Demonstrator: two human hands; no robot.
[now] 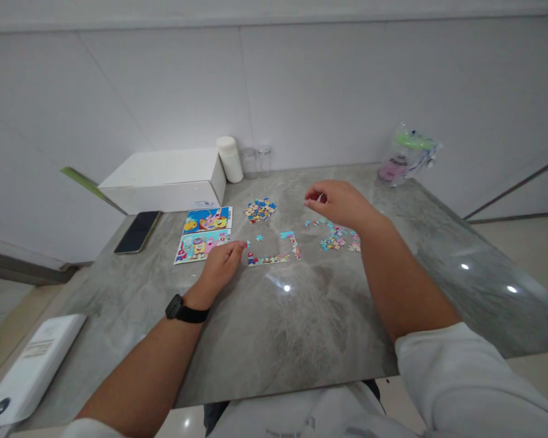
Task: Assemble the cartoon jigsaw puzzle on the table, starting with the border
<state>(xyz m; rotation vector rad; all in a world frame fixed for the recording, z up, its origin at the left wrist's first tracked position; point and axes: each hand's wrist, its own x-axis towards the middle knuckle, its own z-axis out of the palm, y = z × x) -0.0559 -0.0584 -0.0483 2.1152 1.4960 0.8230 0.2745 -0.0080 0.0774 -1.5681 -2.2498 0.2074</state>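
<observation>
My left hand (221,264) rests on the grey marble table (274,328), fingers curled, its fingertips touching the left end of a partly joined jigsaw frame (274,250). My right hand (338,202) hovers above the table with thumb and fingers pinched, apparently on a small puzzle piece. Below and right of it lies a scatter of loose pieces (337,238). Another heap of pieces (260,210) lies farther back. Two cartoon reference pictures (204,234) lie left of the left hand.
A white box (167,179) stands at the back left with a white bottle (230,159) and two clear jars (256,160) beside it. A dark phone (137,232) lies left. A plastic bag (406,155) sits back right. A white device (30,368) lies near left.
</observation>
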